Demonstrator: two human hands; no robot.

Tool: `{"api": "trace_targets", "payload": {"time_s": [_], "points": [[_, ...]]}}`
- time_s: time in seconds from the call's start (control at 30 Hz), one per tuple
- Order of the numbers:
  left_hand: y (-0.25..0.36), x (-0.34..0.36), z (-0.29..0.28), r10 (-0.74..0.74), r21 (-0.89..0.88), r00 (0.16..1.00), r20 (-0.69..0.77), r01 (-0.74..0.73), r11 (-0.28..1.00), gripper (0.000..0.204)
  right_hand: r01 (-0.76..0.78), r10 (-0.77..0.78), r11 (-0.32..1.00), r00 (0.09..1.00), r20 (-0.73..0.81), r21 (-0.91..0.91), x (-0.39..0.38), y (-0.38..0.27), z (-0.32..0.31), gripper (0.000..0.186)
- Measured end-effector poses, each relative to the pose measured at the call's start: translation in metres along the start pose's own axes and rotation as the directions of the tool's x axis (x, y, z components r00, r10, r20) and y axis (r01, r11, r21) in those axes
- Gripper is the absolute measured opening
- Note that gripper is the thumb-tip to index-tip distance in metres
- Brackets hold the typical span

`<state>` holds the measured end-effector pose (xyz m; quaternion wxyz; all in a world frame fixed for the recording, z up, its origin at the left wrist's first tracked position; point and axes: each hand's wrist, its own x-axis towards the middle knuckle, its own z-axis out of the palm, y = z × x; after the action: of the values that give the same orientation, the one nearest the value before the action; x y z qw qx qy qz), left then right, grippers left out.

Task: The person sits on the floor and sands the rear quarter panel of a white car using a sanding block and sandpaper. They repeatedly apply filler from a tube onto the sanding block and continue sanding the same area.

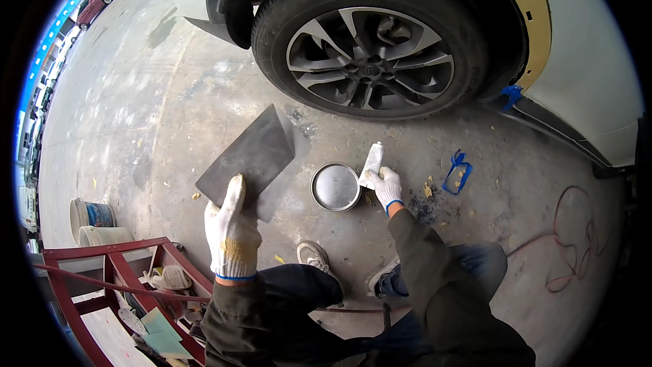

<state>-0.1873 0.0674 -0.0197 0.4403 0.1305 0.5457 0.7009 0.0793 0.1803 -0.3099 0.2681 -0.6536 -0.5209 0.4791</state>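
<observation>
My left hand (232,236), in a white knitted glove, grips a dark grey flat rectangular board (250,155) by its near edge, thumb on top. The board is tilted above the concrete floor, its surface bare apart from smudges. My right hand (384,187), gloved the same way, is closed round a white squeeze tube (373,160), whose narrow end points away from me. Just left of the tube, a round metal can (337,187) with a grey lid or top stands on the floor between me and the car wheel (373,71).
A white car with a yellowish fender panel (523,0) stands ahead. Blue tape (457,172) lies on the floor at right, and a red hose (572,258) coils beyond it. A red metal cart (109,251) with tools is at lower left, beside buckets (80,217).
</observation>
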Motion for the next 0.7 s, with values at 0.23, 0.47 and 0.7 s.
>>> {"api": "trace_targets", "payload": {"time_s": [0.23,0.47,0.7], "points": [[0.0,0.0,0.007,-0.044,0.031,0.999,-0.031,0.045,0.999,0.025,-0.007,-0.006,0.986,0.997,-0.076,-0.167,0.048,0.013,0.003,0.035],[0.0,0.0,0.011,-0.024,-0.034,0.998,-0.056,0.022,0.999,0.019,-0.055,-0.012,0.964,0.968,-0.25,-0.258,0.042,0.015,0.006,0.037],[0.0,-0.004,0.014,-0.024,-0.013,0.999,-0.022,0.024,1.0,0.022,0.138,-0.112,0.73,0.99,0.082,-0.67,-0.029,-0.038,0.024,0.034]]}}
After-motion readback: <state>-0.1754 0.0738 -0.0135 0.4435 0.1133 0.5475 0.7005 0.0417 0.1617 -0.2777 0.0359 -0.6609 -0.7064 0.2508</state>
